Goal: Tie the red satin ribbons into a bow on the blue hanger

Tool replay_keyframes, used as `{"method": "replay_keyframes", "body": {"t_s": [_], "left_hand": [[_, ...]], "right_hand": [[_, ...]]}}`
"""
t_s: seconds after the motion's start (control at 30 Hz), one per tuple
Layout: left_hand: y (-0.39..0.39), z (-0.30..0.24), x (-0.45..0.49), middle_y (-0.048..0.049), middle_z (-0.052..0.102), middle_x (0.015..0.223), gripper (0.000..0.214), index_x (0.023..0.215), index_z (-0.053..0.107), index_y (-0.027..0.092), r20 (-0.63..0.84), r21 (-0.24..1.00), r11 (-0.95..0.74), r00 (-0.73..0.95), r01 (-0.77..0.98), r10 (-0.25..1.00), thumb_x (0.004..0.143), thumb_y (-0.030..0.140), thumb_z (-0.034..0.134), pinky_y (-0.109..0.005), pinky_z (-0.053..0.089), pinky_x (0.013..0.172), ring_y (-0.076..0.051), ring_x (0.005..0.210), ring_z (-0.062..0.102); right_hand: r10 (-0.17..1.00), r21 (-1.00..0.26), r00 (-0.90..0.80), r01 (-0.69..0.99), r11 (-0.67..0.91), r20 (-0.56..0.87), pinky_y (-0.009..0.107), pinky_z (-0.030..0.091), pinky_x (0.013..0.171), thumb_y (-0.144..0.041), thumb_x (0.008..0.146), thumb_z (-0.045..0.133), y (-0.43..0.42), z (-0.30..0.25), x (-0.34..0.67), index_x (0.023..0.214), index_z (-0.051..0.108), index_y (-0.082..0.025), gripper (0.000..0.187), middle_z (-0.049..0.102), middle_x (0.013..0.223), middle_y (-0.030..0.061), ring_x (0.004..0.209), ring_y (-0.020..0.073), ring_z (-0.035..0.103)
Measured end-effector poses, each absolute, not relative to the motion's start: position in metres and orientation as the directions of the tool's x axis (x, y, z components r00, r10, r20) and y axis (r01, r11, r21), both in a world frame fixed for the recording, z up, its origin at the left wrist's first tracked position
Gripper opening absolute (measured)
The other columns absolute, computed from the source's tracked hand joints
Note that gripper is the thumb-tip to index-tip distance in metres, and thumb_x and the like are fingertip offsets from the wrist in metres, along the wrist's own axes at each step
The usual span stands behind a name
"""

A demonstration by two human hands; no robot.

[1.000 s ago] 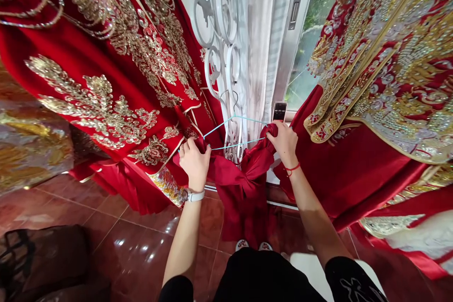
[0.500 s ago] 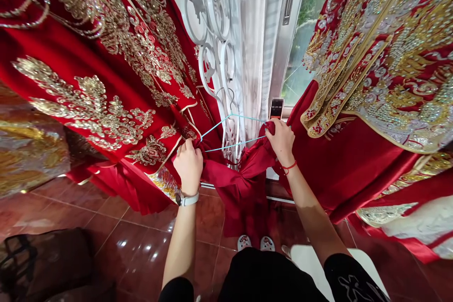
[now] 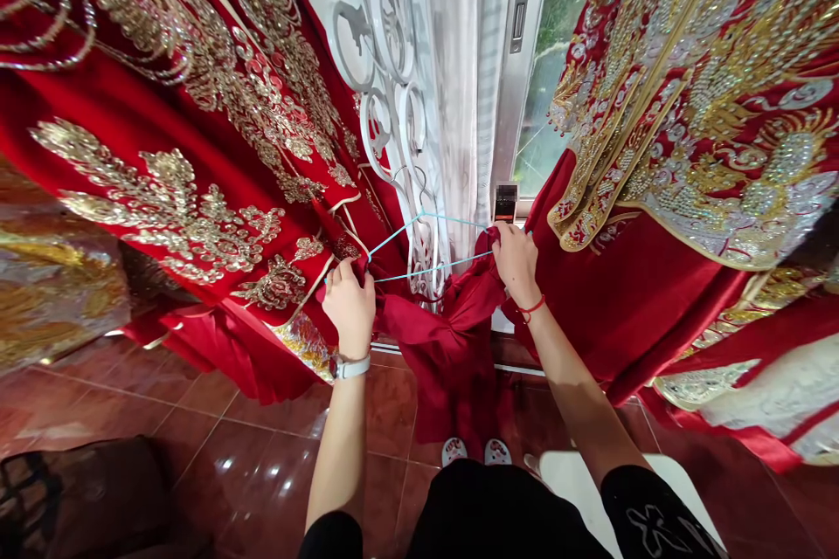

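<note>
A plain red satin garment (image 3: 446, 341) hangs in folds from a light blue wire hanger (image 3: 419, 244) hooked on a white scrolled metal grille (image 3: 386, 79). My left hand (image 3: 349, 304), with a white watch at the wrist, is closed on the cloth at the hanger's left end. My right hand (image 3: 517, 264), with a red string bracelet, is closed on the cloth at the hanger's right end. Both hands pinch fabric over the wire.
Red robes with gold and silver embroidery hang at left (image 3: 197, 148) and right (image 3: 695, 105). A sheer white curtain (image 3: 459, 87) and a window frame (image 3: 517, 44) stand behind. A small dark device (image 3: 505, 202) sits on the sill. Glossy red floor tiles (image 3: 249, 454) lie below.
Both hands have shifted slightly left and up with the cloth on the hanger; the view has tilted a little. The grips are unchanged.
</note>
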State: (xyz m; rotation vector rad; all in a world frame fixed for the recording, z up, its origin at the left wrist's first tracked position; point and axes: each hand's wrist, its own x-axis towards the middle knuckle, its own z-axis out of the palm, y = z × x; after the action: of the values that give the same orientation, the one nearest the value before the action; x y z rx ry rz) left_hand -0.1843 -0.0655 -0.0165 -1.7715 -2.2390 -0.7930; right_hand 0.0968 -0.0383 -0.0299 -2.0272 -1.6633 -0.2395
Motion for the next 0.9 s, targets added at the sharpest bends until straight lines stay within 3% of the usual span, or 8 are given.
{"method": "replay_keyframes", "body": {"t_s": [0.2,0.33,0.47,0.6,0.73,0.9], "left_hand": [[-0.067,-0.007,-0.181,-0.0227,0.070,0.118,0.037,0.127,0.059,0.009,0.412,0.151,0.163,-0.212,0.975,0.886,0.096,0.024,0.045,-0.040,0.055,0.086,-0.035,0.115,0.067],[-0.060,0.003,-0.172,-0.0246,0.072,0.105,0.036,0.117,0.062,0.006,0.349,0.057,0.209,-0.215,0.976,0.912,0.096,0.018,0.035,-0.041,0.055,0.076,-0.037,0.101,0.072],[-0.049,0.015,-0.184,-0.0246,0.073,0.097,0.038,0.122,0.060,0.004,0.325,0.048,0.160,-0.167,0.986,0.931,0.094,0.013,0.036,-0.043,0.054,0.078,-0.036,0.092,0.073],[-0.036,0.021,-0.220,-0.0234,0.074,0.104,0.044,0.133,0.058,0.010,0.328,0.262,0.104,-0.190,0.960,0.926,0.093,0.013,0.039,-0.048,0.053,0.085,-0.037,0.098,0.072],[-0.024,0.003,-0.256,-0.0156,0.075,0.110,0.040,0.119,0.066,0.021,0.388,0.562,0.000,-0.264,0.827,0.883,0.088,0.011,0.043,-0.043,0.053,0.094,-0.030,0.103,0.071],[-0.035,-0.040,-0.271,-0.0140,0.074,0.104,0.032,0.110,0.065,0.016,0.316,0.659,0.101,-0.397,0.745,0.862,0.085,0.012,0.045,-0.041,0.054,0.089,-0.029,0.098,0.071]], "right_hand": [[0.882,-0.227,0.243,0.961,-0.160,0.405,0.037,0.039,0.094,-0.011,0.098,0.040,-0.046,-0.024,0.094,0.130,0.061,-0.017,0.038,0.069,0.119,0.0162,0.106,0.0267,0.061],[0.866,-0.217,0.297,0.950,-0.225,0.402,0.039,0.041,0.092,-0.010,0.095,0.042,-0.046,-0.019,0.088,0.126,0.061,-0.013,0.037,0.069,0.114,0.0193,0.103,0.0291,0.062],[0.868,-0.189,0.320,0.945,-0.267,0.379,0.040,0.042,0.092,-0.012,0.095,0.045,-0.043,-0.008,0.085,0.124,0.061,-0.013,0.033,0.069,0.113,0.0197,0.102,0.0293,0.064],[0.915,-0.159,0.305,0.950,-0.270,0.264,0.034,0.045,0.080,-0.016,0.099,0.043,-0.036,0.010,0.092,0.121,0.063,-0.016,0.030,0.072,0.109,0.0190,0.096,0.0284,0.070],[0.958,-0.082,0.213,0.976,-0.201,0.193,0.033,0.048,0.077,-0.013,0.099,0.042,-0.029,0.024,0.099,0.120,0.064,-0.016,0.030,0.073,0.110,0.0197,0.103,0.0311,0.072],[0.988,-0.002,0.108,0.994,-0.108,0.111,0.034,0.050,0.078,-0.004,0.096,0.038,-0.027,0.014,0.091,0.124,0.062,-0.015,0.038,0.073,0.109,0.0208,0.105,0.0314,0.073]]}}
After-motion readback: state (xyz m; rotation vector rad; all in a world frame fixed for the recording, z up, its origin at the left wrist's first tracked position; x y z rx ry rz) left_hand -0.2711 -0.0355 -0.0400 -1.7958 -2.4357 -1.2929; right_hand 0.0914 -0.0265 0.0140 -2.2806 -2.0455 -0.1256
